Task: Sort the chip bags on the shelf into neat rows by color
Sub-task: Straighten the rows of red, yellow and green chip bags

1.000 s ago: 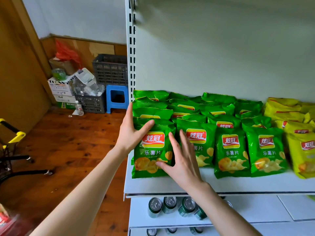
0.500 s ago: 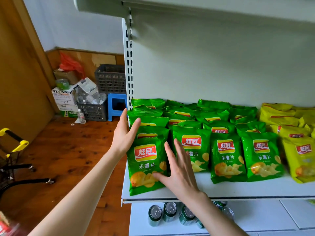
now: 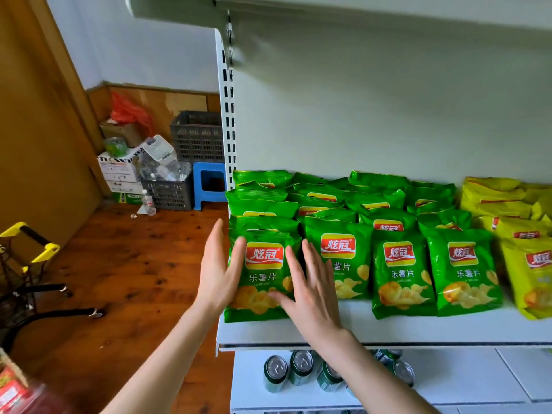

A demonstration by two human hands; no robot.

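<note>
On my feed the green chip bags at centre are bright green, each with a red logo panel edged in yellow, white characters and golden chips printed low, while the yellow chip bags at three o'clock carry the same red badge. The shelf is plain white, and at six o'clock the cans are dark green with silver tops. Toward ten o'clock I see a blue stool, dark grey lattice crates and a red plastic bag, above a reddish-brown floor speckled with dark knots.
</note>
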